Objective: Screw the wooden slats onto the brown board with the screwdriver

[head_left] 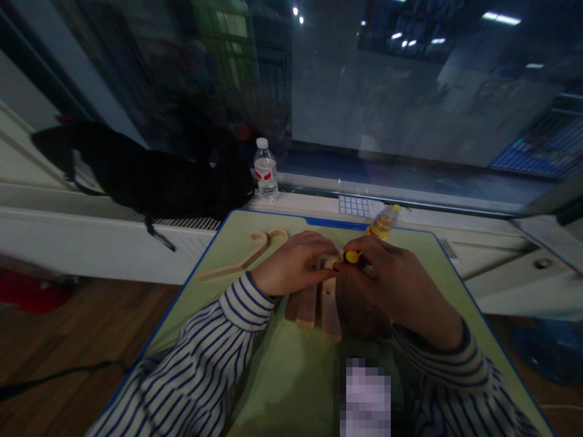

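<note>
My left hand (298,262) is closed, its fingers and thumb pinching a pale wooden piece (331,262) near the middle of the table. In the pinched fingers of my right hand (401,282) is a small yellow-and-black tool (351,257) that looks like a stubby screwdriver. Its dark end points left and meets the wooden piece; the fingers hide much of it. Below the hands, a flat wooden slat (331,318) with a dark hole and another slat (308,306) slope toward me. They lie against a dark brown object (362,309), partly covered by my right hand.
Curved, cane-shaped wooden strips (246,262) lie left on the blue-edged, light-green table (268,370). A yellow-capped bottle (385,223) stands at the back. A clear water bottle (266,173) and a black bag (136,173) rest on the windowsill. A pixelated patch covers the near edge.
</note>
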Tool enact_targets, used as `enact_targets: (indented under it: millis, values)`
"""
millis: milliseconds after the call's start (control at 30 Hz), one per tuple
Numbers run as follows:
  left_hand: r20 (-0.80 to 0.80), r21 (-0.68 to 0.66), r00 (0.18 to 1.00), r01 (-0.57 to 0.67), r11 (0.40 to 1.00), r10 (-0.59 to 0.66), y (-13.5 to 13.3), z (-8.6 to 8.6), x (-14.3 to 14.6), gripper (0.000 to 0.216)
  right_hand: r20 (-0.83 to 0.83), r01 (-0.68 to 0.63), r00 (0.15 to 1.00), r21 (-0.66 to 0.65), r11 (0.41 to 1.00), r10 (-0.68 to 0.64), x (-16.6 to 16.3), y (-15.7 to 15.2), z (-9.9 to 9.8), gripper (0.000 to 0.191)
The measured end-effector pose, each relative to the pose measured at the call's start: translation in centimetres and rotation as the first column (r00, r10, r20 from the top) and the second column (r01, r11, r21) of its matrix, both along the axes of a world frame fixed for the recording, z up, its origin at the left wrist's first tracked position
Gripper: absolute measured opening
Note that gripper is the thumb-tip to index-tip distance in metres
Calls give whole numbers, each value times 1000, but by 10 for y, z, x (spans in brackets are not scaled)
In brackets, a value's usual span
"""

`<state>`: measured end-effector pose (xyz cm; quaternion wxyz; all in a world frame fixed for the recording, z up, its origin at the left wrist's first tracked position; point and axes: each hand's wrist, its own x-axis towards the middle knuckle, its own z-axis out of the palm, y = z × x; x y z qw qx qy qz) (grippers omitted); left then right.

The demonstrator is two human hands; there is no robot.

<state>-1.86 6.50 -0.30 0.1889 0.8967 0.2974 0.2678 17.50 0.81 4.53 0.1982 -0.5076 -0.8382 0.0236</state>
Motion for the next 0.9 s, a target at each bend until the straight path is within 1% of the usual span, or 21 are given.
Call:
enact_targets:
  millis: [133,267,500,700,800,900]
  values:
    - [-12,-36,997,-77,996,77,2,-7,-5,47,-15,2,1000,-12,1000,-2,1,0,-1,16]
    - [-48,-60,993,-115,991,113,3,-8,-7,50,-25,-2,1000,-18,1000,2,2,1,0,16]
    - [-72,-57,993,-98,994,94,5,-3,-7,40,-7,5,1000,-16,1000,-5,2,1,1,15]
    - [-104,-38,988,-115,993,110,4,-4,-9,45,-22,16,1000,-42,999,-17,2,1,2,13]
    - [-97,11,989,-109,994,110,0,2,-8,39,-25,14,1000,-34,999,-15,3,2,1,13]
    - [-56,44,995,-75,996,78,-5,10,-4,33,-44,-5,999,-24,1000,4,3,4,0,14]
